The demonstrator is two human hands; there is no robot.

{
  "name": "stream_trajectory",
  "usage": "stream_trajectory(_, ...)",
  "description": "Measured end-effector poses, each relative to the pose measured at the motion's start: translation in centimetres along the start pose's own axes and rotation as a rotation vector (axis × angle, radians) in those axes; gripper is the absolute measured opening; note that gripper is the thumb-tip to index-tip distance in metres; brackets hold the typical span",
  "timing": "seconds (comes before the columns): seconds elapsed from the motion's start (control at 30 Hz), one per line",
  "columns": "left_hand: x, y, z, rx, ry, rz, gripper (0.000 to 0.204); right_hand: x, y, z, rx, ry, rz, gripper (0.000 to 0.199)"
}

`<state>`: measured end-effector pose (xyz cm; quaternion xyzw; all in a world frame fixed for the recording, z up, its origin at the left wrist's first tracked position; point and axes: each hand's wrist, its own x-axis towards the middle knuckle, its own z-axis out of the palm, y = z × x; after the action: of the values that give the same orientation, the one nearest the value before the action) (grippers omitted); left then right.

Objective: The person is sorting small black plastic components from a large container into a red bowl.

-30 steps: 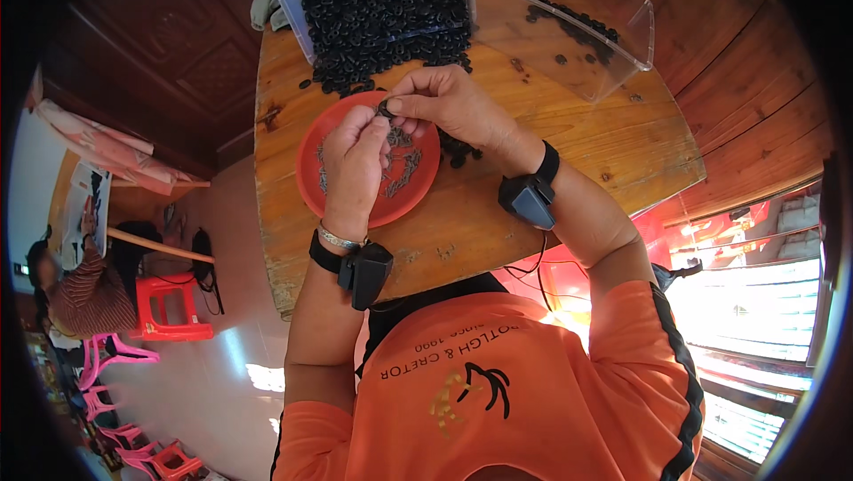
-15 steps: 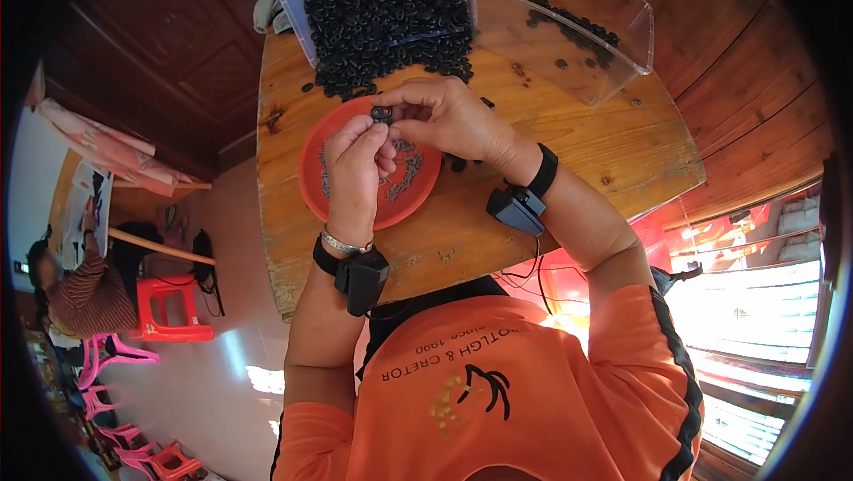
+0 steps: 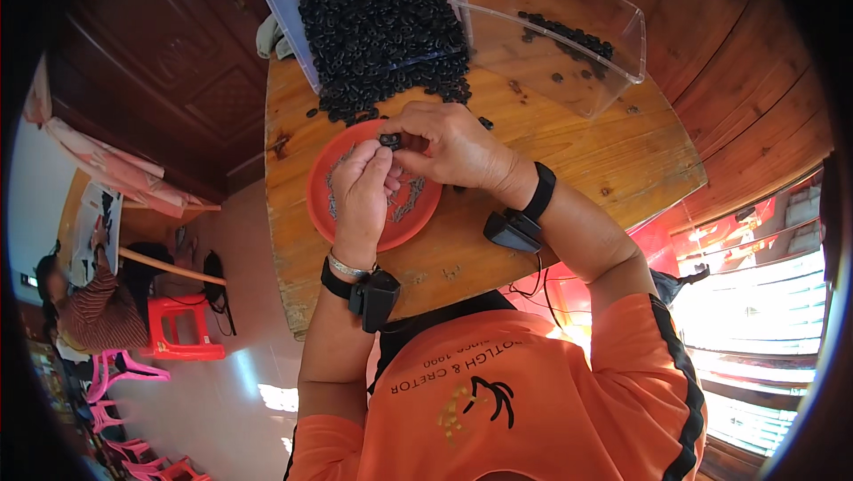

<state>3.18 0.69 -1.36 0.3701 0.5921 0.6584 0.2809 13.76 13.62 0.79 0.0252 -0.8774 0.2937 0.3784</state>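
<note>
Between my fingertips is a small black oval piece (image 3: 389, 139), gripped from both sides. My left hand (image 3: 362, 183) is closed on its lower left side, thumb on top. From the right, my right hand (image 3: 458, 143) pinches the same piece with thumb and forefinger. Both hands are over a round red-orange dish (image 3: 322, 214) that holds many small grey screw-like pins (image 3: 408, 199). Just beyond the dish, a heap of similar black oval pieces (image 3: 382, 28) spills from a tipped clear plastic bin (image 3: 283, 1). Finer detail of the held piece is too small to make out.
A clear plastic box (image 3: 638, 46) with some black pieces (image 3: 569, 37) stands at the far right of the wooden table (image 3: 569, 152). On the left, another person (image 3: 102, 303) sits at a separate table. Red stool (image 3: 182, 330) and pink stools stand on the floor.
The table and hands appear slightly lower in the picture. Both hands keep hold of the black piece, which looks turned a little between the fingers.
</note>
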Motion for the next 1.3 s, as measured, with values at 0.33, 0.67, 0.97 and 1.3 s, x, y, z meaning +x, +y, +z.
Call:
stream_trajectory(0.33,0.2,0.4,0.1,-0.039,-0.001,0.015,0.022,0.1,-0.7,-0.2,-0.016,-0.051,0.003,0.031)
stream_trajectory(0.67,0.3,-0.4,0.3,-0.109,0.039,-0.015,0.022,-0.1,-0.6,0.2,-0.138,-0.029,-0.075,0.026)
stream_trajectory(0.97,0.5,-1.2,0.2,-0.127,0.078,-0.128,0.02,-0.5,0.5,1.3,-0.262,-0.065,-0.156,0.014)
stream_trajectory(1.3,0.4,-1.2,-0.1,-0.167,0.075,-0.111,0.021,-0.5,1.3,1.9,-0.28,-0.061,-0.238,0.021)
